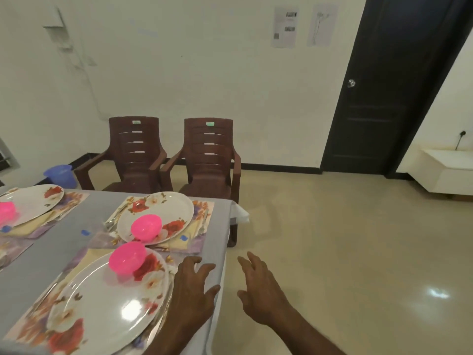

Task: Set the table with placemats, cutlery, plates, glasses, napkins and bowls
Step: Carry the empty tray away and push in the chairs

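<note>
Surface (64,242) crowded: near plate (102,303) with pink bowl (127,258), far plate (158,216) with second pink bowl (146,226). Bare grey strip between place settings. Floor (332,252) right of surface edge open. Two chairs (204,160) block far side.

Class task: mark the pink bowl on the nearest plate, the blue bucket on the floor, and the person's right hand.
Nearest pink bowl (127,258), head view, on its side wall.
Blue bucket (61,174), head view, on its front wall.
Right hand (258,290), head view, on the back of the hand.

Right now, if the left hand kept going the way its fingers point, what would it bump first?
Probably the far placemat: the left hand points up along the table edge towards it. Depth is unclear, though.
</note>
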